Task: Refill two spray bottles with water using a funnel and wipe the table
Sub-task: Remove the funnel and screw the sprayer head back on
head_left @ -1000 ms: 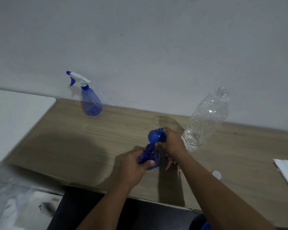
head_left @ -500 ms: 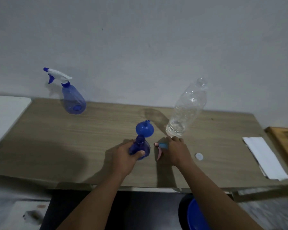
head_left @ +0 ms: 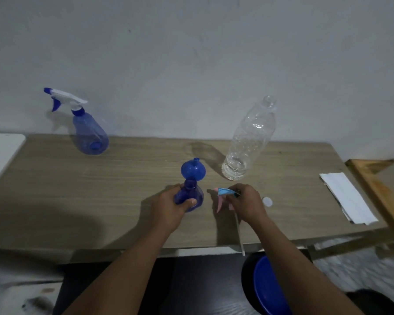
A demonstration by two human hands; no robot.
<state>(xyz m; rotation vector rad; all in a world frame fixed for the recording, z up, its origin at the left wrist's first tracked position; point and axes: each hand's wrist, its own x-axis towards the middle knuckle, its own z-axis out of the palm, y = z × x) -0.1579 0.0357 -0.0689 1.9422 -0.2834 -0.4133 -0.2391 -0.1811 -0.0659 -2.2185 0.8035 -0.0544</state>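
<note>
My left hand grips an open blue spray bottle standing on the wooden table. A blue funnel lies on the table just behind the bottle. My right hand holds a pink and light-blue spray head just right of the bottle, its white dip tube trailing toward the table's front edge. A second blue spray bottle with a white trigger head stands at the back left. A clear plastic water bottle, uncapped and nearly empty, stands behind my right hand.
A small white cap lies right of my right hand. Folded white paper towel rests at the table's right end, beside a wooden frame. A blue basin sits below the table's front edge. A white surface adjoins the left end.
My right hand let go of the funnel, which now lies behind the bottle, and moved right and took up the spray head. My view swung to the right.
</note>
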